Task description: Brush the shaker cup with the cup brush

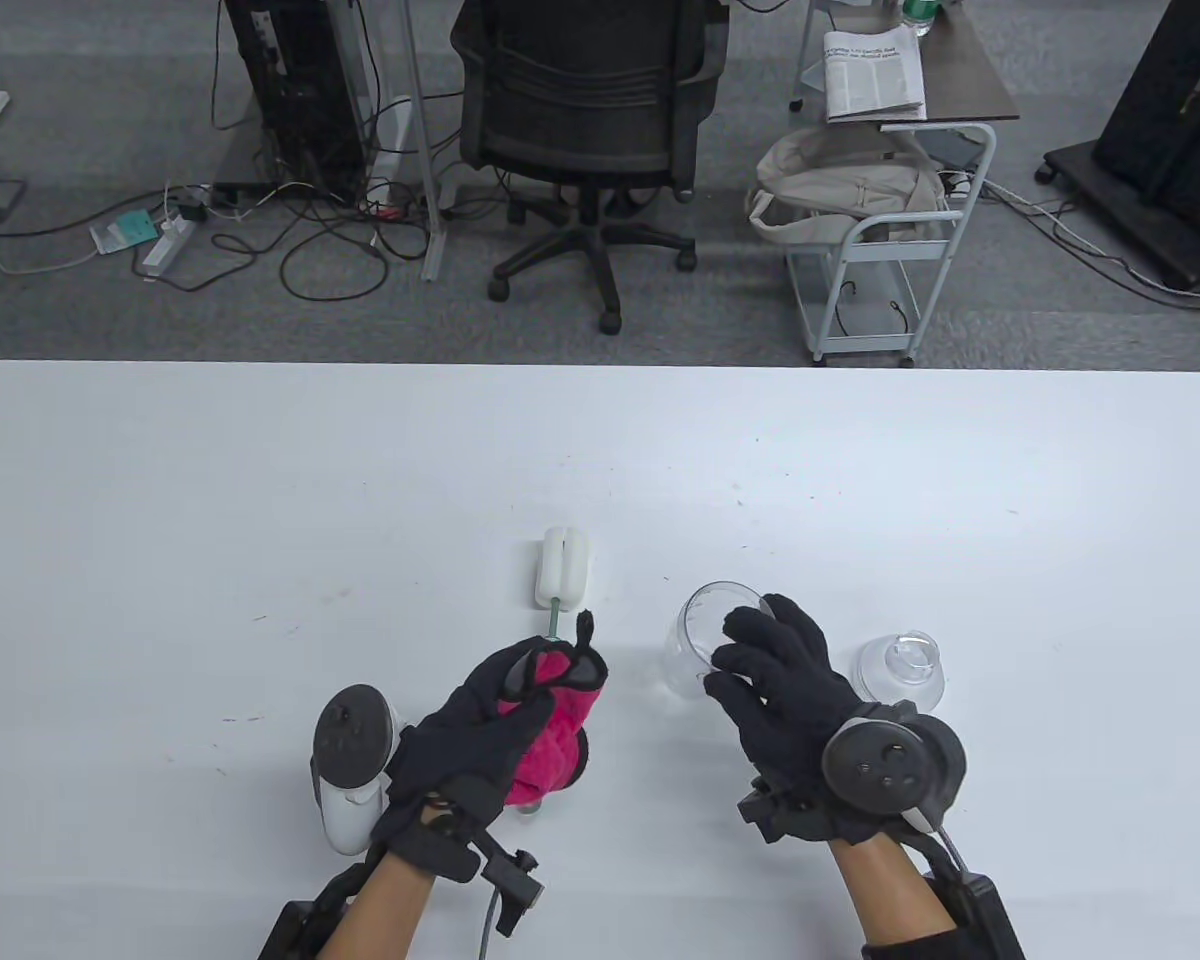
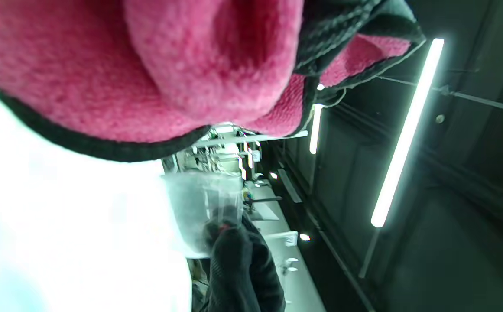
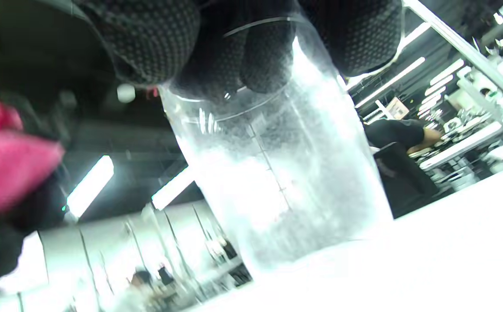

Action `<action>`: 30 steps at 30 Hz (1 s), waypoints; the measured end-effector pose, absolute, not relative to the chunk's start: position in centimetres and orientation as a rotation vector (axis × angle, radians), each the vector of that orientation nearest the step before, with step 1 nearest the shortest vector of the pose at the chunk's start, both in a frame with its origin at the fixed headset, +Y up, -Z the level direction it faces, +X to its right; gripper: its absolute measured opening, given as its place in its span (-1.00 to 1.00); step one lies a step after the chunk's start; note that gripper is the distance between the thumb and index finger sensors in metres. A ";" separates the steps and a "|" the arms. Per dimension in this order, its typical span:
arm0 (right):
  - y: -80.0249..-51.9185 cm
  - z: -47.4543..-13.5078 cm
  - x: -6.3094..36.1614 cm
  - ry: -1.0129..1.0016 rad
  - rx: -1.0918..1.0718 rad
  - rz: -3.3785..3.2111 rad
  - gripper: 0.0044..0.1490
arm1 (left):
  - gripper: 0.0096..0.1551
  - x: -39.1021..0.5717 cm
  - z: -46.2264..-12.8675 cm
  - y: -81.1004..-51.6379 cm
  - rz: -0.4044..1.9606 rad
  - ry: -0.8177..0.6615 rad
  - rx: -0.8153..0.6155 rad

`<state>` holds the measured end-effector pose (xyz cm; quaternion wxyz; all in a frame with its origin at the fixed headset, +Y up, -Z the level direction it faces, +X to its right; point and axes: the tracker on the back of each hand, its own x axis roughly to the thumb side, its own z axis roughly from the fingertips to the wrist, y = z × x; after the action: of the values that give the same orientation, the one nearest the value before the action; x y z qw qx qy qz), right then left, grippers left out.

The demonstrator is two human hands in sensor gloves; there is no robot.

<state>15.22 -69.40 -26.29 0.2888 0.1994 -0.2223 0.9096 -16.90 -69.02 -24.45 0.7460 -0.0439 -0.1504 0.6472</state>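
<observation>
The left hand (image 1: 495,725) at the lower centre of the table view grips the cup brush (image 1: 558,590) by its pink-cloth-wrapped handle, so the brush's long axis runs up the frame with its white sponge head pointing away from the person. The shaker cup (image 1: 705,640) stands just right of it on the white table (image 1: 260,500), its clear wall held by the right hand (image 1: 775,680), fingers wrapped near the rim. The open mouth faces up, so the head likely must swing right and tip down into it
</observation>
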 end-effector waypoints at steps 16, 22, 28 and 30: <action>-71.6 -27.9 14.7 -0.418 0.425 2.502 -0.40 | -0.34 -16.0 -24.9 -70.2 1.297 -0.394 -0.267; -66.4 -26.5 20.4 -0.794 0.288 2.414 -0.17 | -0.35 -16.2 -24.8 -69.8 1.241 -0.369 -0.224; -71.5 -29.6 24.6 -0.150 -0.230 2.928 -0.14 | -0.26 -14.6 -24.6 -69.7 1.096 -0.498 -0.287; -73.4 -30.2 25.0 0.060 -0.253 2.904 -0.20 | -0.22 -14.0 -24.4 -69.7 1.043 -0.559 -0.307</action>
<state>25.00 -73.36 -30.21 0.1126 -0.0863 0.0203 0.9897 -14.01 -69.73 -24.45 0.8189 -0.1443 -0.2626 0.4895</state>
